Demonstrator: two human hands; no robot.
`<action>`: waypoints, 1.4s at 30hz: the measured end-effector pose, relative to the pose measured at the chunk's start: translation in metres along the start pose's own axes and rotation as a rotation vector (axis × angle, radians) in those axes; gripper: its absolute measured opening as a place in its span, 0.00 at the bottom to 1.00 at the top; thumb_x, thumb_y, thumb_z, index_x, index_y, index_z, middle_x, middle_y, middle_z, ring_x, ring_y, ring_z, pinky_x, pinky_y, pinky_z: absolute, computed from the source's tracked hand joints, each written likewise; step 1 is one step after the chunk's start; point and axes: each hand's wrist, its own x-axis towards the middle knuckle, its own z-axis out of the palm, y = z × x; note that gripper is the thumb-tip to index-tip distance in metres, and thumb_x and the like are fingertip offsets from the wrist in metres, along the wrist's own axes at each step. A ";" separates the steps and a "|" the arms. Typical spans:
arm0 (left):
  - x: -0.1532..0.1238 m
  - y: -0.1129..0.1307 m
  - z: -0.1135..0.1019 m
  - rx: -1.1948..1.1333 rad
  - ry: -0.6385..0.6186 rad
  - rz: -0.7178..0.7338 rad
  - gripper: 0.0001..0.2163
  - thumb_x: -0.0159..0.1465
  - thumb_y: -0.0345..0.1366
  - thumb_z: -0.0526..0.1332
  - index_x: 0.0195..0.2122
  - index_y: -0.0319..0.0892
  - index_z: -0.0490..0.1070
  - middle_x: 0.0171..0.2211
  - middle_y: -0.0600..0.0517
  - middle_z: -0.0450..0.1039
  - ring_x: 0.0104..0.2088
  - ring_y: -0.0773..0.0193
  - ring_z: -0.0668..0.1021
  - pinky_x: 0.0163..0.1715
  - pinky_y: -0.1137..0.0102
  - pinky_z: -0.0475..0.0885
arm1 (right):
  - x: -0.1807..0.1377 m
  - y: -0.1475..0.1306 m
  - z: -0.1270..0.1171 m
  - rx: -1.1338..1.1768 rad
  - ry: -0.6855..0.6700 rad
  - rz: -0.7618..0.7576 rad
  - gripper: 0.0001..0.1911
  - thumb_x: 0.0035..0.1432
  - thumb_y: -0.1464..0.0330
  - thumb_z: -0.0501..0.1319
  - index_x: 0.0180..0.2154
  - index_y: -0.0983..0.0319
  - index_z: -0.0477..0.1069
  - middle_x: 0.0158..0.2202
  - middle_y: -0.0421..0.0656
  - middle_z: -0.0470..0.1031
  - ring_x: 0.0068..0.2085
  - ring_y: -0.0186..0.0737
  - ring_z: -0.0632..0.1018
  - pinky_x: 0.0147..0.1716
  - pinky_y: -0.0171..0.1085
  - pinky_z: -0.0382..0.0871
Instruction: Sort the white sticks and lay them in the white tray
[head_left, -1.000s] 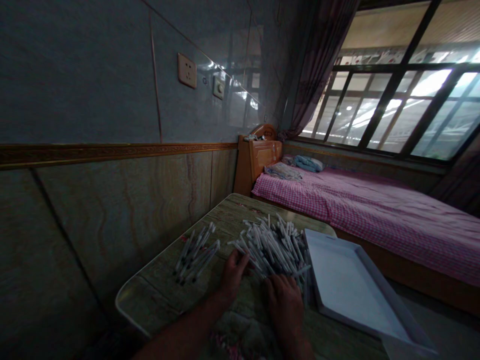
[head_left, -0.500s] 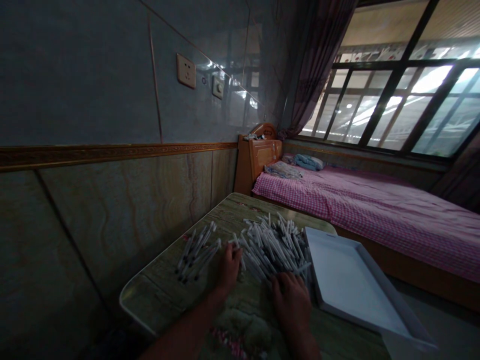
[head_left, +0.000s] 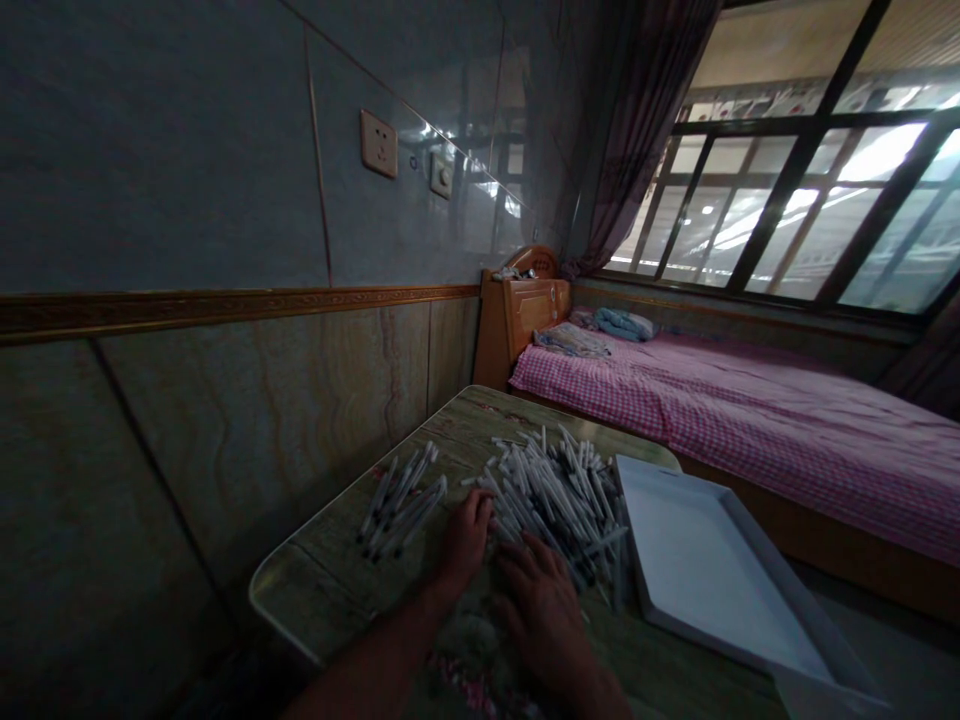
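Note:
A big loose heap of white pens [head_left: 559, 490] lies in the middle of the marbled table [head_left: 480, 415]. My left hand [head_left: 466, 535] rests at the heap's near left edge with its fingers curled onto a few pens. My right hand [head_left: 541, 600] lies just beside it, fingers bent down against the heap's near side. What either hand grips is too dark to make out. A smaller tidy bundle of white pens [head_left: 401, 502] lies apart to the left.
A shallow white tray [head_left: 697, 560] sits at the table's right edge, next to the heap. Tiled wall runs close along the left. A bed with a pink checked cover [head_left: 750, 400] stands beyond the table under a large window.
My right hand has slid left toward my left hand at the heap's near edge. The view has shifted slightly to the left.

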 end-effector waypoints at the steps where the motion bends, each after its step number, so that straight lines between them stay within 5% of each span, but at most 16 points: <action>1: 0.000 0.001 -0.001 0.024 0.012 0.018 0.13 0.66 0.38 0.50 0.40 0.44 0.73 0.30 0.51 0.78 0.29 0.61 0.80 0.30 0.69 0.73 | 0.000 0.001 0.001 0.003 0.002 0.017 0.20 0.59 0.68 0.63 0.54 0.50 0.73 0.58 0.35 0.73 0.64 0.50 0.64 0.62 0.49 0.57; 6: 0.002 0.013 -0.030 0.529 0.149 0.217 0.11 0.66 0.32 0.53 0.42 0.43 0.74 0.42 0.47 0.80 0.44 0.57 0.79 0.47 0.64 0.70 | -0.002 0.006 0.005 -0.002 0.069 0.000 0.21 0.57 0.68 0.65 0.53 0.52 0.73 0.57 0.37 0.73 0.63 0.49 0.64 0.62 0.49 0.57; 12: 0.002 0.016 -0.070 1.095 0.260 0.122 0.08 0.63 0.33 0.59 0.40 0.43 0.76 0.42 0.43 0.79 0.46 0.47 0.77 0.43 0.58 0.69 | -0.001 0.004 0.002 0.028 0.123 -0.028 0.14 0.57 0.71 0.64 0.45 0.53 0.77 0.51 0.38 0.77 0.60 0.49 0.68 0.59 0.48 0.61; 29: 0.001 0.008 -0.070 1.231 0.256 0.079 0.07 0.62 0.35 0.60 0.38 0.42 0.77 0.43 0.39 0.77 0.46 0.43 0.77 0.44 0.54 0.69 | 0.002 0.005 0.005 0.053 0.192 -0.073 0.11 0.57 0.76 0.63 0.36 0.54 0.78 0.41 0.39 0.78 0.49 0.43 0.73 0.50 0.42 0.67; 33: 0.003 0.007 -0.062 1.021 0.285 0.159 0.04 0.61 0.33 0.61 0.35 0.43 0.75 0.41 0.41 0.78 0.46 0.45 0.77 0.44 0.55 0.69 | 0.002 0.007 0.007 0.063 0.260 -0.091 0.13 0.56 0.78 0.61 0.38 0.55 0.77 0.41 0.40 0.78 0.49 0.44 0.73 0.50 0.42 0.67; 37: 0.010 0.005 -0.046 0.290 0.315 0.177 0.06 0.62 0.38 0.58 0.35 0.43 0.72 0.34 0.46 0.79 0.38 0.54 0.80 0.39 0.63 0.72 | 0.001 0.012 0.009 0.063 0.319 -0.084 0.13 0.58 0.77 0.59 0.41 0.57 0.76 0.42 0.42 0.77 0.48 0.44 0.74 0.49 0.43 0.68; 42: 0.006 0.007 -0.019 -0.519 0.199 -0.046 0.23 0.50 0.53 0.68 0.40 0.41 0.73 0.29 0.53 0.78 0.24 0.66 0.76 0.23 0.73 0.68 | 0.001 0.017 0.011 -0.028 0.386 0.023 0.11 0.63 0.73 0.57 0.44 0.57 0.75 0.38 0.43 0.78 0.42 0.44 0.75 0.43 0.42 0.68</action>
